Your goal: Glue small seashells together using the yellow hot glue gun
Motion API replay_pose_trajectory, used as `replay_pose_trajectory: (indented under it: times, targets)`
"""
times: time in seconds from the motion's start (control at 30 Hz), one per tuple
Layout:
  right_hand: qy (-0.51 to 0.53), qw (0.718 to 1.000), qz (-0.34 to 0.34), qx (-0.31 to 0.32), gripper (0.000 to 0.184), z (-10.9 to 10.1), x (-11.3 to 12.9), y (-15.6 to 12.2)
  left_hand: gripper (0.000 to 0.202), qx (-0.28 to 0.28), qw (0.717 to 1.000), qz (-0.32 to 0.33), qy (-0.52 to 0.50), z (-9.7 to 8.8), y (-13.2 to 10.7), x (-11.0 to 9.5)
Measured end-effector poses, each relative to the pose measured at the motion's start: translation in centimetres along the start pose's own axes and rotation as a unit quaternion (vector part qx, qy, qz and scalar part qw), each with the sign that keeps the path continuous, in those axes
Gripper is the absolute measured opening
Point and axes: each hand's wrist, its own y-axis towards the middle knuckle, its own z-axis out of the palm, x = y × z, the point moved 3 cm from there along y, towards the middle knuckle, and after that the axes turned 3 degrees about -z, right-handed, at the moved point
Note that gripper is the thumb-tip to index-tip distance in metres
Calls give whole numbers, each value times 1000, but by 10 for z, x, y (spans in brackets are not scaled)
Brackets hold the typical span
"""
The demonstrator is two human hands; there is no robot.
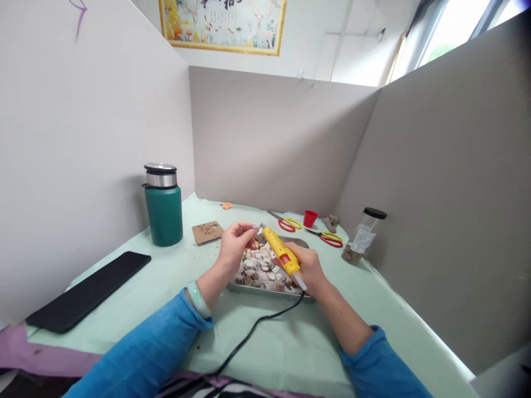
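My right hand [307, 266] is wrapped round a yellow hot glue gun [281, 251], with a clear glue stick [299, 281] poking from its rear and a black cord [257, 325] trailing toward me. Its metal nozzle points up and left. Pinched between the thumb and fingertips of my left hand [238, 243] is a small pale shell [258, 228], right by the nozzle; whether they touch I cannot tell. Under both hands lies a metal tray [265, 291] heaped with white and brownish seashells [261, 269]. An orange piece shows partly behind my left fingers.
A green bottle [164, 215] and a black flat pad [93, 290] stand at left. Behind are a cardboard square [207, 232], two scissors [286, 223] [327, 237], a red cup [310, 219] and an orange cutout [226, 205]. A jar [363, 237] leans at right. Grey panels [274, 138] enclose the table.
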Motion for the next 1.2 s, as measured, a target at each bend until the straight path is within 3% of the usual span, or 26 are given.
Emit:
replay_pose_trajectory:
  times: [0.17,0.37,0.57,0.97,1.1,1.2]
  targets:
    - [-1,999,-18,29,25,1,2,-1,30,3,1000,1,2,0,1,1]
    - [-12,1000,12,3,24,0,-2,-1,29,1,1000,3,2,0,1,0]
    - [-13,999,-5,42,25,3,-2,-2,30,-1,1000,-2,1,1,1,0]
    - [-10,999,2,34,26,3,-2,-2,30,5,1000,3,-5,-2,2,2]
    - [-53,995,73,40,24,3,-9,0,33,-34,999,12,-1,-8,6,-1]
    - [-129,973,145,125,26,9,-18,-1,33,-57,998,13,1,-11,9,-1]
